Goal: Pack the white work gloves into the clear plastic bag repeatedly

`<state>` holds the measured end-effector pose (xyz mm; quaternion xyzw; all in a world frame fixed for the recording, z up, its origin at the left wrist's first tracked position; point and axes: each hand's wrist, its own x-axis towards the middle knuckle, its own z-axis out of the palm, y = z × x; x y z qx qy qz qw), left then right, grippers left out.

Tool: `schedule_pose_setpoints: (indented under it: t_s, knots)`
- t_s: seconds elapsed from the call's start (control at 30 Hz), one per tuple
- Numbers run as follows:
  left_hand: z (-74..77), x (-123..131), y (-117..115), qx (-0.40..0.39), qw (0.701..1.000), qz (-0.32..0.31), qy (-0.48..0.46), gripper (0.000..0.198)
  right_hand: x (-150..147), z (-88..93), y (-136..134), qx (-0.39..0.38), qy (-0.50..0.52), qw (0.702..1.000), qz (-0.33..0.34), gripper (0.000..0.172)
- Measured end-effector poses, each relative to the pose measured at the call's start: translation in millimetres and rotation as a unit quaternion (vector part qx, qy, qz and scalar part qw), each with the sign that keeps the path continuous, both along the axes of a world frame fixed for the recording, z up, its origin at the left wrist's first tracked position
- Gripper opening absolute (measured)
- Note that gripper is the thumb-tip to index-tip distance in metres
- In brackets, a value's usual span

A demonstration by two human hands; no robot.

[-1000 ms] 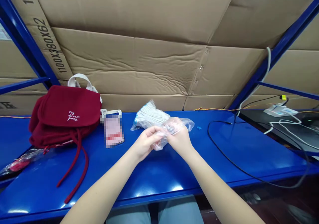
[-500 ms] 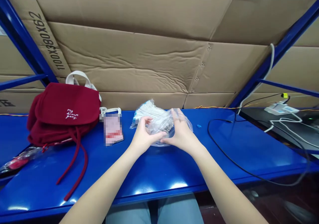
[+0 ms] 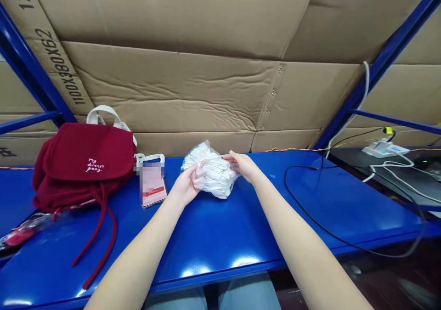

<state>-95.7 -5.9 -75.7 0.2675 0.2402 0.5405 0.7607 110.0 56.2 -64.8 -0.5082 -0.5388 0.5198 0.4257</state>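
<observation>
A clear plastic bag [image 3: 220, 188] lies on the blue table. It wraps a bundle of white, layered cloth [image 3: 215, 170] with blue edging at its far left end; the pieces look like knitted work gloves. My left hand [image 3: 186, 186] grips the bag's near left side, its thumb over the film and fingers partly hidden. On the right, my right hand [image 3: 244, 166] pinches the film along the upper edge of the bag, where a fold stretches between both hands.
A dark red backpack [image 3: 89, 158] with loose straps stands on the blue table [image 3: 213, 236] at left, beside a phone [image 3: 153, 188] with a white strap. A black cable [image 3: 320, 225] loops across the right side. Cardboard [image 3: 165, 85] covers the back, between blue posts.
The film that was bunched over the bundle's right end now lies drawn close around it. My left hand has shifted slightly left and down; my right hand has turned to pinch the upper edge.
</observation>
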Motion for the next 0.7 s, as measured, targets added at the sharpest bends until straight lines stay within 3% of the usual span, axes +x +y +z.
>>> schedule_pose_setpoints:
  t_s: [0.1,0.2,0.33,0.43,0.47,0.5,0.53,0.57,0.63,0.7]
  knots:
    - [-3.9,1.5,1.0,0.009,0.999,0.040,0.035,0.034,-6.4,-12.2,12.1,-0.033,-0.005,0.999,-0.034,0.033]
    - [-12.0,0.7,2.7,0.034,0.966,0.153,0.208,0.036,-9.7,-23.6,14.2,-0.031,-0.009,0.998,-0.054,0.031]
    - [-23.7,-4.1,0.5,0.142,0.823,0.264,0.482,0.024,-3.1,-26.8,0.1,0.007,-0.014,0.994,-0.110,0.031]
    - [-23.8,-7.4,-8.6,0.201,0.720,0.325,0.580,0.034,1.7,-14.8,-25.6,0.074,-0.034,0.980,-0.179,0.026]
    - [-21.7,-8.2,-12.4,0.208,0.697,0.337,0.598,0.042,0.3,-9.5,-36.7,0.125,-0.050,0.968,-0.212,0.022]
    - [-18.7,-8.7,-16.2,0.210,0.685,0.335,0.612,0.051,-3.1,-4.8,-48.5,0.243,-0.099,0.931,-0.255,0.018]
    - [-15.1,-9.1,-19.9,0.208,0.685,0.316,0.622,0.057,-8.5,-1.2,-60.4,0.341,-0.150,0.896,-0.243,0.015]
    - [-11.5,-9.2,-23.4,0.205,0.693,0.282,0.630,0.055,-15.3,0.7,-71.8,0.414,-0.196,0.871,-0.178,0.011]
    - [-4.9,-8.2,-29.6,0.215,0.708,0.226,0.634,0.034,-30.7,-0.3,-91.0,0.516,-0.252,0.818,-0.034,0.011]
    - [-0.7,-5.6,-35.1,0.268,0.694,0.245,0.622,0.012,-43.7,-5.2,-102.6,0.573,-0.274,0.772,0.034,0.022]
